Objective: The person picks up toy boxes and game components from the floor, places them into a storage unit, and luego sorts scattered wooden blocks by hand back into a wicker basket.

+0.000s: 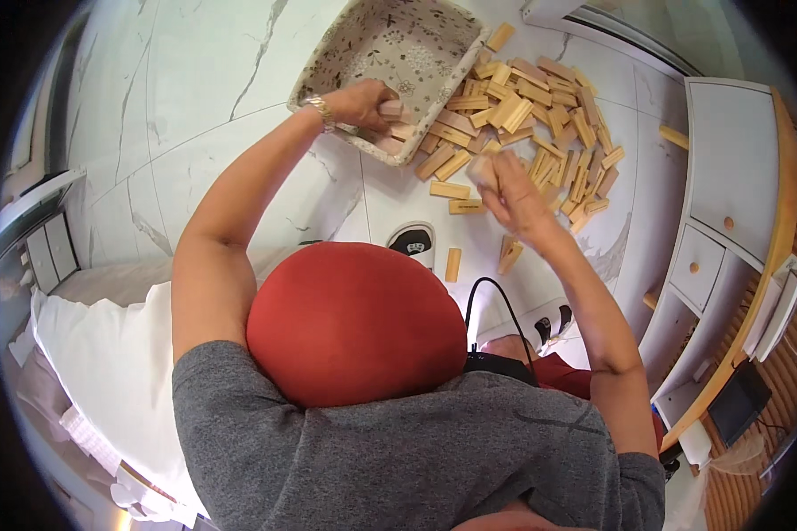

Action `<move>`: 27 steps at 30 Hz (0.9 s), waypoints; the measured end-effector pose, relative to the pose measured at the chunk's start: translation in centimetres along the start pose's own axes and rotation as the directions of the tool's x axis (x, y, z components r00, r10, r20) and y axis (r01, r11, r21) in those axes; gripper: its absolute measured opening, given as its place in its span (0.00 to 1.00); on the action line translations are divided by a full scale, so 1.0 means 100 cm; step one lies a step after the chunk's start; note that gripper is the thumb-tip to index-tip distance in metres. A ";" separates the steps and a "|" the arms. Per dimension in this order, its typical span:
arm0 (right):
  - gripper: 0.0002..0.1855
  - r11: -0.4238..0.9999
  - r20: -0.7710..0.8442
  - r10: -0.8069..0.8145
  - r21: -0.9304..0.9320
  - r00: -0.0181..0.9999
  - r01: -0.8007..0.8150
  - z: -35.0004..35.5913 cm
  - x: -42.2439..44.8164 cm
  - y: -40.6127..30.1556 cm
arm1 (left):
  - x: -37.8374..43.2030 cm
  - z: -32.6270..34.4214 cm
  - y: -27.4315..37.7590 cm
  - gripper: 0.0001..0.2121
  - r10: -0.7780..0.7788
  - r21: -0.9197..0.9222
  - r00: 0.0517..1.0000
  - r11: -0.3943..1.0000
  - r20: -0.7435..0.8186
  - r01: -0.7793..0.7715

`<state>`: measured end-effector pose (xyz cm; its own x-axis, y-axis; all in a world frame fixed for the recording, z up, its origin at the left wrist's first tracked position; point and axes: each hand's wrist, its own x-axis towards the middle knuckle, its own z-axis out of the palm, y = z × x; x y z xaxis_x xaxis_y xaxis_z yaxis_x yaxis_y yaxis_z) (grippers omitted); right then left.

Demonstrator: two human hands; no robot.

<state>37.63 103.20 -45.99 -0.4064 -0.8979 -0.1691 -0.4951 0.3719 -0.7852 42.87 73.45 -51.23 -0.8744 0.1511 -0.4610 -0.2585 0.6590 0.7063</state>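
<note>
My left hand [364, 105], with a metal watch [321, 113] at the wrist, reaches over the near end of a fabric-lined basket [405, 43] with a floral print. Its fingers grip a pale wooden block [390, 109]. Below that hand, a few wooden blocks [390, 144] lie on the basket floor, partly hidden. My right hand [515, 196] is over the near side of a loose pile of wooden blocks [518, 99], closed around a block [482, 171] that looks blurred. Two separate blocks, a plain one [449, 190] and one bearing writing [465, 207], lie beside it on the floor.
Stray blocks lie on the marble-patterned floor [199, 133], one [453, 265] near a slipper [413, 240] and another [674, 137] by the white cabinet [724, 152] on the right. A black cable [488, 282] loops near my body. A white cloth [113, 358] covers furniture at left.
</note>
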 end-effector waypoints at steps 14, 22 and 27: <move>0.17 0.902 0.161 0.222 0.341 0.962 -0.266 0.002 0.168 -0.034 | -0.015 -0.010 -0.061 0.07 0.007 0.537 0.986 0.838 0.168 -0.097; 0.23 0.944 0.151 0.316 0.053 0.937 -0.326 0.067 0.231 -0.011 | -0.009 -0.011 -0.071 0.04 0.136 0.546 0.985 0.820 0.105 -0.171; 0.22 0.942 0.065 0.321 0.077 0.945 -0.326 0.083 0.238 -0.003 | -0.009 -0.013 -0.071 0.03 0.180 0.517 0.978 0.831 0.102 -0.207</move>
<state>34.48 79.74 -54.68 -0.4933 -0.7441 -0.4505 -0.2748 0.6247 -0.7309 44.98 67.71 -55.12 -0.8601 0.3415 -0.3789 0.1782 0.8972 0.4040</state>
